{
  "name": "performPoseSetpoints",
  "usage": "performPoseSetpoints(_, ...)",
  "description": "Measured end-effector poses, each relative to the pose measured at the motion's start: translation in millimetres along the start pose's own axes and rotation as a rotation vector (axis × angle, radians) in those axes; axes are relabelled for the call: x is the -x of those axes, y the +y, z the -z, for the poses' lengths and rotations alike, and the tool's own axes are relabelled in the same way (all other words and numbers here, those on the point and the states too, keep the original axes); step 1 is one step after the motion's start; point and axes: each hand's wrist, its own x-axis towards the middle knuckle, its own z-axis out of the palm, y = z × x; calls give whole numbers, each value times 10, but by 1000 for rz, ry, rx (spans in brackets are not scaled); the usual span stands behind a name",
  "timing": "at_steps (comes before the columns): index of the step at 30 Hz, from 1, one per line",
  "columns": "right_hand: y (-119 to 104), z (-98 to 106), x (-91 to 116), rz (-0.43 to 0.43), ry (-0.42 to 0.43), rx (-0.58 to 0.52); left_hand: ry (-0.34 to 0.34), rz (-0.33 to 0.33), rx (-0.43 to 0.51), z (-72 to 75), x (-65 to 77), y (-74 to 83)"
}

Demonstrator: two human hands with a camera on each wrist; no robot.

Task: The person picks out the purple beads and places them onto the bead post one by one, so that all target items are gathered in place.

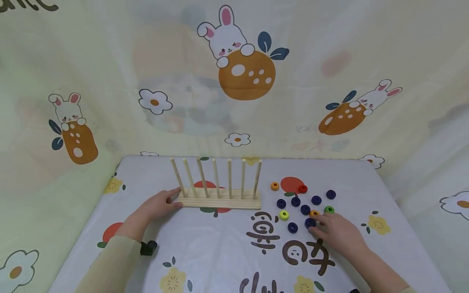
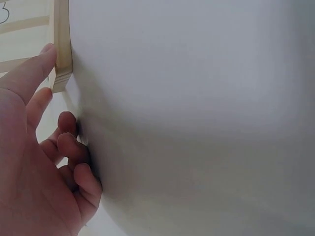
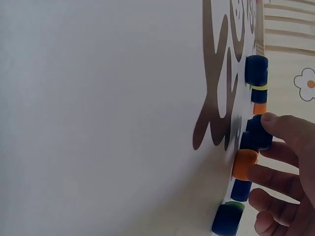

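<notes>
Left fingers [image 1: 174, 206], parted, grip a seven-peg wooden rack [image 1: 221, 203]; right fingers [image 1: 323, 219], slightly parted, pinch a navy bead [image 1: 309, 222]

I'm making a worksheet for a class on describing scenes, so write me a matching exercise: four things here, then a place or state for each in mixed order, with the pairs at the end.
Things:
1. left hand
2. right hand
3. red bead
4. wooden rack

Places or states:
A. at the right edge of a printed red fruit
B. bears seven pegs
C. touching a dark blue bead
D. at the left end of the rack

Pairs: 1-D, 2-C, 3-A, 4-B
</notes>
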Motion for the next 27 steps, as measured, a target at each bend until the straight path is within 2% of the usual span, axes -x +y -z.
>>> performPoseSetpoints(4, 2, 9, 4, 17, 29, -12, -2, 8, 4, -7, -9, -1)
performPoseSetpoints(12, -41, 27, 4, 88, 161, -20, -9, 11, -10, -7, -6, 4)
performPoseSetpoints(19, -135, 66, -16, 61, 185, -21, -18, 24, 9, -10, -6, 16)
performPoseSetpoints(27, -230, 134, -17, 75, 237, -36, -27, 24, 17, -8, -5, 15)
